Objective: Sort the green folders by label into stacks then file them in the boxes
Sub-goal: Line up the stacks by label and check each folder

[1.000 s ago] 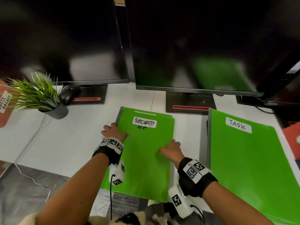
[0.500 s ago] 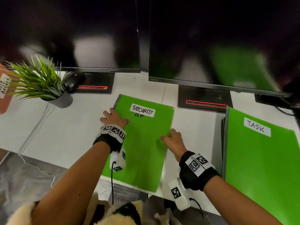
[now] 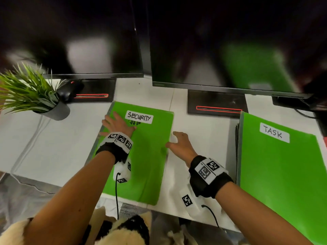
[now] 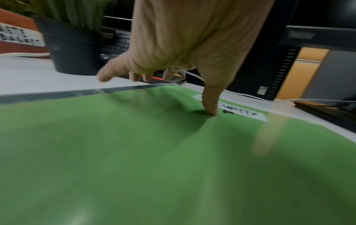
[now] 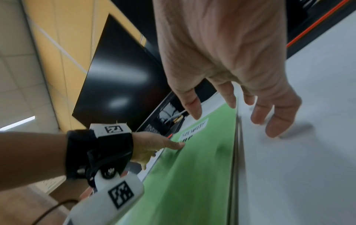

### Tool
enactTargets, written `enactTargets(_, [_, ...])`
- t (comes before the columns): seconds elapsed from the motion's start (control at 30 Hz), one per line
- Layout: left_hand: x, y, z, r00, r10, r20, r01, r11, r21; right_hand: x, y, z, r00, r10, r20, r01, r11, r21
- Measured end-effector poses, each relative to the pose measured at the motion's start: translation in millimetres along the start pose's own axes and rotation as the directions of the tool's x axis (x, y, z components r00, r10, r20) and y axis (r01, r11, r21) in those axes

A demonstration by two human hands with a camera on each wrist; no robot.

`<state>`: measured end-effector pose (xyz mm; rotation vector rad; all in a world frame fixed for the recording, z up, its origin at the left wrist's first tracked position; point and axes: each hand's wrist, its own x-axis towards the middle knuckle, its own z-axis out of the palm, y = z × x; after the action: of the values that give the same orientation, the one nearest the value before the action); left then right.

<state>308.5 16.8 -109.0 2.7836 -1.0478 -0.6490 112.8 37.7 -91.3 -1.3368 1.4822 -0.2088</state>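
A stack of green folders labelled SECURITY lies on the white desk in front of me. My left hand rests on its upper left corner, fingers spread, with the thumb pressing beside the label. My right hand hovers at the stack's right edge with relaxed fingers and holds nothing. A second green stack labelled TASK lies to the right, apart from both hands.
Two dark monitors on black stands rise behind the folders. A potted plant and a black mouse sit at the left. A cable runs over the white desk. An orange item lies behind the plant pot.
My right hand has slid off the SECURITY folder to its right edge and opened. My left hand has spread flat on the upper left corner. The view shifted slightly left.
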Motion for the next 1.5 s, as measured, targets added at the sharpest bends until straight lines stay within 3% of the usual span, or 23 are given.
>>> enactTargets(0.2, [-45.1,79.0,13.5,0.955,0.281,0.089,-0.281,0.96,-0.014,-23.3,4.4,-66.8,0.988,0.028,-0.153,0.009,0.971,0.24])
enactTargets(0.33, [-92.4,145.1,37.3,0.832,0.523,0.183,-0.508,0.852,-0.126,-45.4,28.2,-125.4,0.941,0.085,-0.326,0.049,0.923,0.382])
enactTargets(0.43, [-137.7,184.3,64.5,0.724,0.63,0.28,-0.575,0.776,-0.26,-65.9,61.2,-167.6,0.905,0.152,-0.397,0.05,0.89,0.454])
enactTargets(0.47, [-151.5,194.1,73.2,0.712,0.639,0.29,-0.578,0.768,-0.274,-71.4,73.6,-179.6,0.895,0.18,-0.408,0.039,0.88,0.473])
enactTargets(0.53, [-174.6,209.1,87.4,0.717,0.63,0.299,-0.563,0.776,-0.284,-79.3,99.4,-199.5,0.864,0.243,-0.44,-0.004,0.878,0.478])
enactTargets(0.63, [-205.5,229.0,105.8,0.756,0.581,0.302,-0.521,0.813,-0.26,-92.5,144.3,-230.9,0.774,0.325,-0.543,-0.098,0.91,0.403])
enactTargets(0.73, [-223.1,239.0,116.7,0.824,0.508,0.251,-0.473,0.86,-0.189,-103.8,181.1,-254.5,0.675,0.437,-0.594,-0.329,0.899,0.288])
enactTargets(0.8, [-233.1,243.3,121.7,0.869,0.453,0.201,-0.438,0.892,-0.116,-112.6,200.5,-263.5,0.647,0.494,-0.581,-0.451,0.862,0.231])
enactTargets(0.9, [-245.3,248.9,128.4,0.918,0.37,0.141,-0.359,0.928,-0.098,-117.1,222.0,-265.2,0.678,0.51,-0.53,-0.504,0.847,0.17])
enactTargets(1.07, [-261.7,252.7,141.7,0.953,0.293,0.081,-0.279,0.949,-0.149,-113.3,229.8,-265.1,0.736,0.459,-0.498,-0.475,0.874,0.103])
enactTargets(1.2, [-269.5,254.6,135.3,0.962,0.274,0.019,-0.261,0.934,-0.243,-109.3,233.9,-272.6,0.74,0.505,-0.444,-0.454,0.862,0.224])
enactTargets(1.33, [-257.5,243.8,118.3,0.949,0.309,0.057,-0.26,0.875,-0.409,-107.5,242.8,-274.9,0.736,0.494,-0.462,-0.393,0.868,0.303])
enactTargets(1.4, [-246.8,229.1,113.2,0.965,0.253,0.072,-0.205,0.894,-0.4,-107.4,239.7,-270.6,0.778,0.443,-0.446,-0.309,0.887,0.343])
enactTargets(1.5, [-229.2,201.9,111.2,0.98,0.164,0.112,-0.112,0.924,-0.366,-110.5,224.5,-255.3,0.863,0.341,-0.372,-0.251,0.93,0.27])
